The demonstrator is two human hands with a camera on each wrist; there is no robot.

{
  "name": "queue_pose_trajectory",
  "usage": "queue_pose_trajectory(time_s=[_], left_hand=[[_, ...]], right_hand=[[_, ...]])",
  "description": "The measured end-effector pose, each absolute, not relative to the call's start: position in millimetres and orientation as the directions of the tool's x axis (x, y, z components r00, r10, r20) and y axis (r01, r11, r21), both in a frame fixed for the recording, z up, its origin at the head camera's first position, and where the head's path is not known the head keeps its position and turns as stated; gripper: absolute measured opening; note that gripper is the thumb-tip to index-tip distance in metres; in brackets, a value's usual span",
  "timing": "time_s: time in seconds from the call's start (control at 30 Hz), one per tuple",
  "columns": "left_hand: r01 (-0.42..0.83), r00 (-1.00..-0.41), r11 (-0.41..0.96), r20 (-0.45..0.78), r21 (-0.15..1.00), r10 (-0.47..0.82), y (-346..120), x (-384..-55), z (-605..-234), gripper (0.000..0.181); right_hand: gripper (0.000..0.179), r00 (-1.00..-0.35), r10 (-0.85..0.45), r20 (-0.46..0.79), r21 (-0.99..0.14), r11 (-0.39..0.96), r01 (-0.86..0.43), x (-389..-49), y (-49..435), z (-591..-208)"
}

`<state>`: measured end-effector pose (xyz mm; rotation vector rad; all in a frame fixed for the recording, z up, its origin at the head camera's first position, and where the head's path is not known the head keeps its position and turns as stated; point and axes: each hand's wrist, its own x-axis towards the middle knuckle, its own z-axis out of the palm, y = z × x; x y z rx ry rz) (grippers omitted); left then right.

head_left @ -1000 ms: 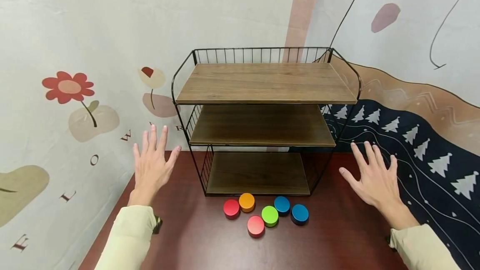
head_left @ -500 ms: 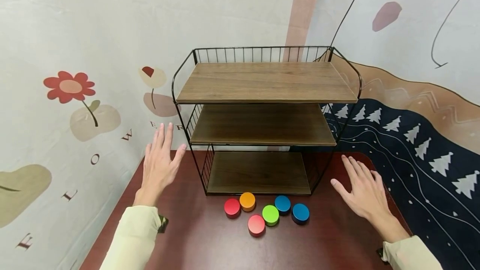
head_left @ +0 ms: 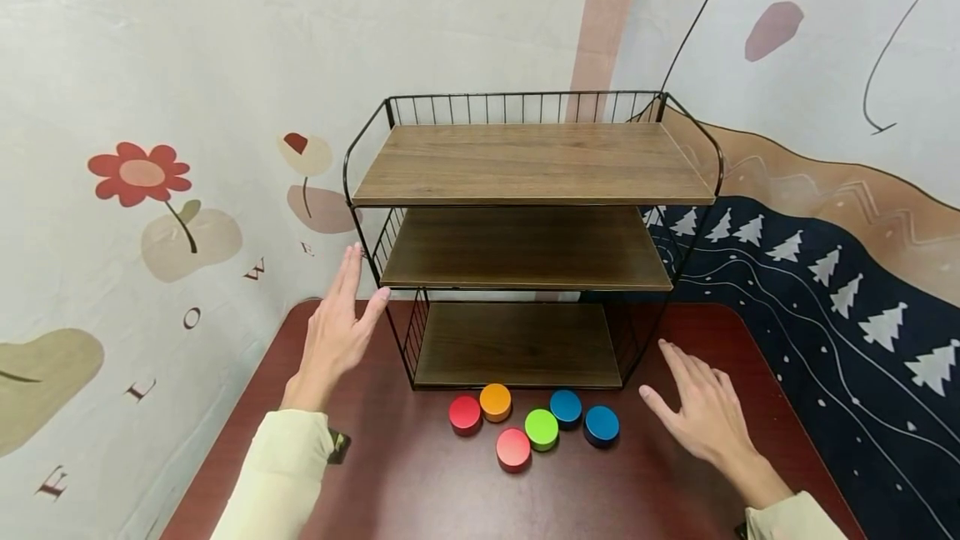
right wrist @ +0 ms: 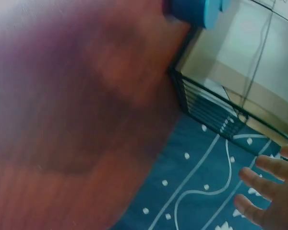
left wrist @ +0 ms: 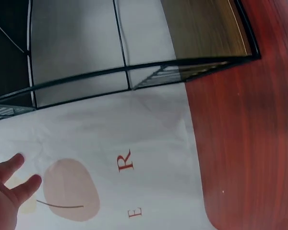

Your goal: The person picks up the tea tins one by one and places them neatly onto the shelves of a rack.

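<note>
While the left hand (head_left: 334,340) and right hand (head_left: 703,411) hold nothing, fingers extended, six discs (head_left: 542,429) lie at lower centre of frame before the rack (head_left: 536,163); pinching each by its sides should avoid nudging neighbours.

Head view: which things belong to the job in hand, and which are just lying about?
Likely the job: three-tier shelf, red disc, coral disc, orange disc, green disc, farther blue disc, nearer blue disc.

Likely surroundings: reddish tabletop, printed wall cloth.

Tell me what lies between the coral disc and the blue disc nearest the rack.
The green disc lies between the coral disc and that blue disc, in the head view.
</note>
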<state>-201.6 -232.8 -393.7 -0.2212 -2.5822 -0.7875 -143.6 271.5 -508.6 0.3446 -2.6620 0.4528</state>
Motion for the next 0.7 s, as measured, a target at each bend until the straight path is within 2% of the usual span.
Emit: queue_pose_trajectory(time_s=[0.33, 0.57, 0.7], left_hand=[[0.273, -0.924, 0.719, 0.383, 0.639, 0.011, -217.8, -200.5, -401.1, 0.085], [0.312, -0.907, 0.632, 0.42, 0.709, -0.023, -207.4, -202.8, -403.9, 0.095], [0.337, -0.894, 0.577, 0.444, 0.744, -0.051, -203.1, -204.6, -407.2, 0.095]], right_hand=[[0.076, -0.899, -0.237, 0.369, -0.252, 0.905, -0.342, -128.9, 248.7, -541.3], [0.079, -0.896, -0.271, 0.352, -0.265, 0.889, -0.373, -121.6, 233.4, -557.6], [0.079, -0.899, -0.28, 0.336, -0.279, 0.882, -0.379, -118.7, 226.1, -565.7]])
